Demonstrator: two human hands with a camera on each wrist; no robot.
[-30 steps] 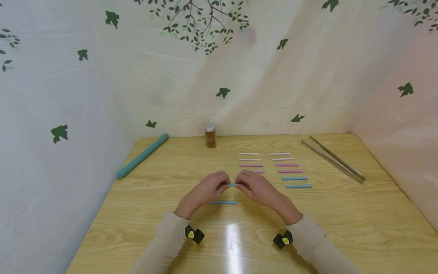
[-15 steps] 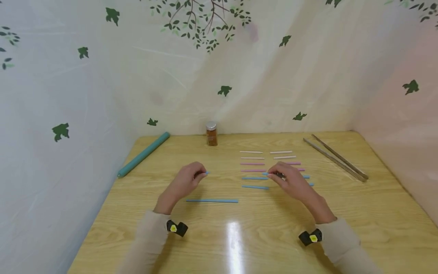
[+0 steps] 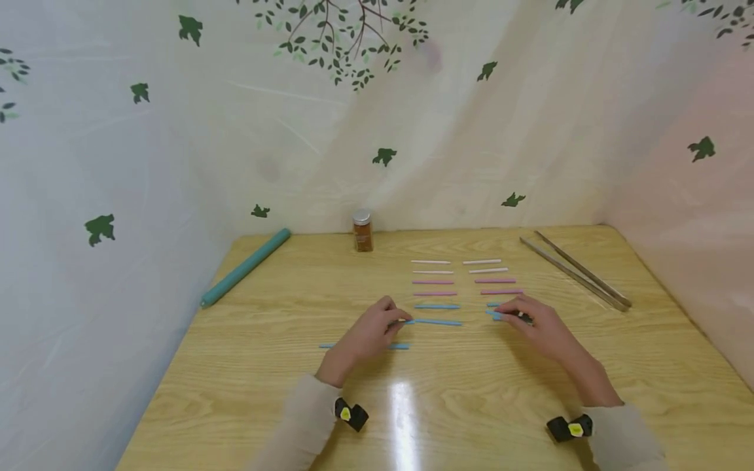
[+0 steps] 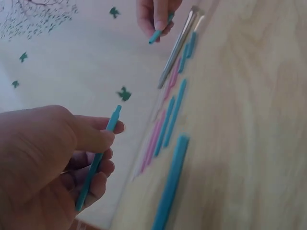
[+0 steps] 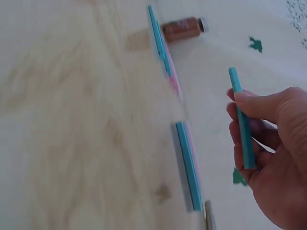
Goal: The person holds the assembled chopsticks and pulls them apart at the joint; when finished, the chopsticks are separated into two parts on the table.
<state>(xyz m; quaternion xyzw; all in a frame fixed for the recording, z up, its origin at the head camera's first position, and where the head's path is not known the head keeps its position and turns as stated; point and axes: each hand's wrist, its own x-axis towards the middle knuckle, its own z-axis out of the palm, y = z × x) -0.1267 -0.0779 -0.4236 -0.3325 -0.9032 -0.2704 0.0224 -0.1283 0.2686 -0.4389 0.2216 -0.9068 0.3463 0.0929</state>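
My left hand pinches a short blue rod with a narrowed tip between thumb and fingers. In the head view it hovers by the left end of a blue rod in the left column. Another short blue rod is pinched in my right hand, over the blue pieces of the right column; the fingers partly cover these. A longer blue rod lies on the table, its middle hidden behind the left hand in the head view. Pink rods and white rods lie farther back in two columns.
A long teal stick lies along the table's left edge. At the back stands a small jar with a silver lid and brown contents. A V-shaped metal tool like tongs lies at the right. Printed cloth walls surround the table.
The hands were together on one blue rod, then drew apart, each with a piece. Since then the left hand has moved right and nearer, and the right hand farther right.
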